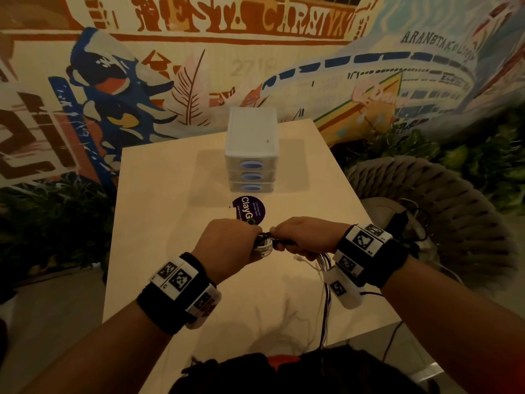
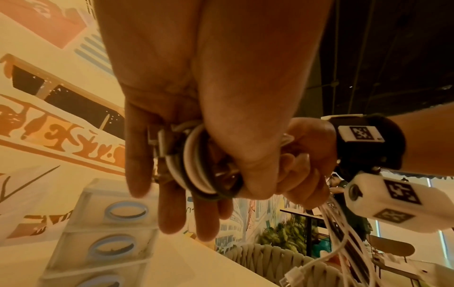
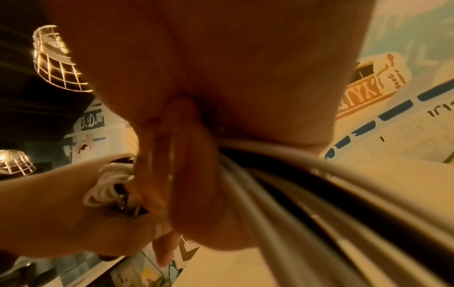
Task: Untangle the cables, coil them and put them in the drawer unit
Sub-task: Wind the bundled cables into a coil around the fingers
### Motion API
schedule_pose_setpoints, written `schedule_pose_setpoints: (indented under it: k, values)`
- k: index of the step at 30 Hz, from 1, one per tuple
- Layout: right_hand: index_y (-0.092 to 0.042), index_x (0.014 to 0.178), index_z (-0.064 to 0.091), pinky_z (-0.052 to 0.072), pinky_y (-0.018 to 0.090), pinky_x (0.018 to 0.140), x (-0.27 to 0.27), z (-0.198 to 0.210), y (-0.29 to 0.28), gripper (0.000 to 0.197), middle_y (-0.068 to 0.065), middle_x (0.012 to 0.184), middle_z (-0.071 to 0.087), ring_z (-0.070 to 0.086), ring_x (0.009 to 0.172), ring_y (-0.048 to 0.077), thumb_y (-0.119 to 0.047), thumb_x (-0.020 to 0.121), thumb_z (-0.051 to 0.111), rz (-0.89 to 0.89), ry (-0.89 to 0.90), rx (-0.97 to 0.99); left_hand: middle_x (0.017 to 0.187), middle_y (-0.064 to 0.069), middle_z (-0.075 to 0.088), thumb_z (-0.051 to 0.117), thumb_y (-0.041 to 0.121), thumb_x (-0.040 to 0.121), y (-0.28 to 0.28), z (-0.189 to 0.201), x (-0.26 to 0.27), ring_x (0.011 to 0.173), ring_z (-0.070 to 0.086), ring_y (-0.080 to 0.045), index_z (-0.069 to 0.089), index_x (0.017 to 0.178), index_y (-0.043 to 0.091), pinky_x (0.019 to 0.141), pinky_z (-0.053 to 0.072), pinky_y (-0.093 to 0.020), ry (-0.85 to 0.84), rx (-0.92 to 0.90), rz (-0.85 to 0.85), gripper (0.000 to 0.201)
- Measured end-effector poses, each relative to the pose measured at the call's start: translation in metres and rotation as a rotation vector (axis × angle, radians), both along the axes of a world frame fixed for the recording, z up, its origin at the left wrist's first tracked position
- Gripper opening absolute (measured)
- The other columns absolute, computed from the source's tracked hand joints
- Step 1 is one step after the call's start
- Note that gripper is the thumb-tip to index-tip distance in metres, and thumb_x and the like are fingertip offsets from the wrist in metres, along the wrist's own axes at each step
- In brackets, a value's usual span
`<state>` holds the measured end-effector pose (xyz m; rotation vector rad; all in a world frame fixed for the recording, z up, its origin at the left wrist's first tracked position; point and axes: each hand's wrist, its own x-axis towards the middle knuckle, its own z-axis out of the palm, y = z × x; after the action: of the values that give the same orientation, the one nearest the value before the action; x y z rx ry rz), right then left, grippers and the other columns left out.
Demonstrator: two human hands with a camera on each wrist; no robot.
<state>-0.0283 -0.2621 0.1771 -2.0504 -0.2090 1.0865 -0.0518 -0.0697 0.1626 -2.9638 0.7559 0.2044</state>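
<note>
White and black cables (image 1: pixel 265 243) coiled in left hand (image 1: pixel 227 245), loose strands clenched in right hand (image 1: pixel 306 237).

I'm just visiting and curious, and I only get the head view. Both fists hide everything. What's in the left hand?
Observer: A coil of cables, white and dark loops stacked together, held by the left hand with the thumb over them and the fingers straight behind.
Operator: And the right hand?
Observer: The right hand grips several white and dark strands running out of it.
Operator: Any plugs showing?
Observer: Yes, a white connector dangles below the right hand in the left wrist view.
</note>
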Motion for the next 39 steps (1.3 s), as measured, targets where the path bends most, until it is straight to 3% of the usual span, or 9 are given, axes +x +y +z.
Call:
schedule_pose_setpoints:
  k: [4,7,11,16,20,24,30,34,39]
  values:
    - [-0.015,0.085,0.068,0.04,0.028,0.055,0.0,0.007,0.008,0.053,0.003,0.064,0.067,0.051,0.048,0.017,-0.048,0.104,0.032,-0.005,0.023,-0.039,0.089,0.001,0.068,0.053,0.048,0.099,-0.003,-0.004,0.0,0.08,0.064,-0.021,0.067,0.103,0.022,0.065,0.038,-0.03,0.08,0.035,0.015,0.03]
    - [-0.02,0.106,0.069,0.05,0.026,0.064,0.002,0.012,0.017,0.039,-0.001,0.091,0.075,0.069,0.069,0.014,-0.055,0.094,0.055,0.239,-0.1,-0.162,0.083,0.001,0.066,0.055,0.041,0.096,-0.007,-0.003,0.0,0.077,0.063,-0.022,0.065,0.091,0.02,0.064,0.039,-0.029,0.132,0.057,-0.011,0.025]
    - [-0.017,0.094,0.074,0.05,0.024,0.066,0.003,0.007,0.036,0.039,-0.003,0.072,0.073,0.067,0.063,0.011,-0.055,0.085,0.071,0.451,-0.301,-0.412,0.073,0.003,0.051,0.054,0.03,0.097,-0.015,-0.003,0.0,0.073,0.059,-0.021,0.052,0.077,0.019,0.066,0.044,-0.03,0.143,0.124,-0.066,0.023]
    - [-0.013,0.08,0.067,0.044,0.023,0.059,0.0,0.002,0.046,0.032,-0.002,0.066,0.063,0.058,0.058,0.012,-0.039,0.098,0.059,0.478,-0.233,-0.531,0.064,0.005,0.045,0.055,0.035,0.097,-0.018,-0.002,-0.004,0.068,0.052,-0.019,0.044,0.068,0.019,0.064,0.041,-0.029,0.128,0.116,-0.027,0.035]
    - [-0.01,0.122,0.066,0.039,0.025,0.08,-0.005,-0.003,0.043,0.033,0.008,0.102,0.06,0.05,0.086,0.018,-0.033,0.105,0.049,0.458,-0.242,-0.466,0.069,0.006,0.051,0.059,0.037,0.089,-0.014,0.001,-0.007,0.065,0.051,-0.017,0.055,0.077,0.023,0.058,0.036,-0.028,0.079,0.049,0.057,0.019]
    - [-0.012,0.091,0.058,0.042,0.025,0.056,0.001,0.002,0.031,0.027,0.004,0.079,0.053,0.046,0.063,0.018,-0.034,0.101,0.049,0.289,-0.081,-0.343,0.094,0.003,0.062,0.058,0.04,0.091,-0.009,0.001,-0.015,0.084,0.06,-0.02,0.059,0.101,0.023,0.064,0.04,-0.031,0.006,-0.1,0.078,0.02]
    - [-0.015,0.082,0.062,0.051,0.027,0.063,-0.001,0.016,0.028,0.019,-0.001,0.072,0.064,0.059,0.059,0.015,-0.027,0.095,0.056,0.338,-0.119,-0.323,0.102,-0.001,0.067,0.057,0.033,0.097,-0.012,0.002,-0.015,0.088,0.065,-0.022,0.061,0.111,0.02,0.07,0.046,-0.031,0.079,-0.135,0.048,0.019]
    - [-0.015,0.083,0.074,0.055,0.023,0.061,-0.002,0.019,0.037,0.016,-0.001,0.075,0.076,0.072,0.063,0.012,-0.03,0.089,0.069,0.338,-0.26,-0.411,0.094,0.001,0.07,0.057,0.032,0.097,-0.013,0.012,-0.011,0.085,0.067,-0.021,0.066,0.104,0.02,0.067,0.044,-0.03,0.073,-0.125,0.025,0.016]
    - [-0.013,0.079,0.056,0.045,0.023,0.055,-0.014,0.029,0.04,0.022,-0.002,0.069,0.056,0.057,0.068,0.02,-0.029,0.095,0.061,0.338,-0.415,-0.42,0.1,-0.001,0.07,0.057,0.026,0.097,-0.009,0.022,-0.01,0.092,0.067,-0.022,0.066,0.105,0.019,0.069,0.039,-0.027,0.056,-0.066,0.062,0.014]
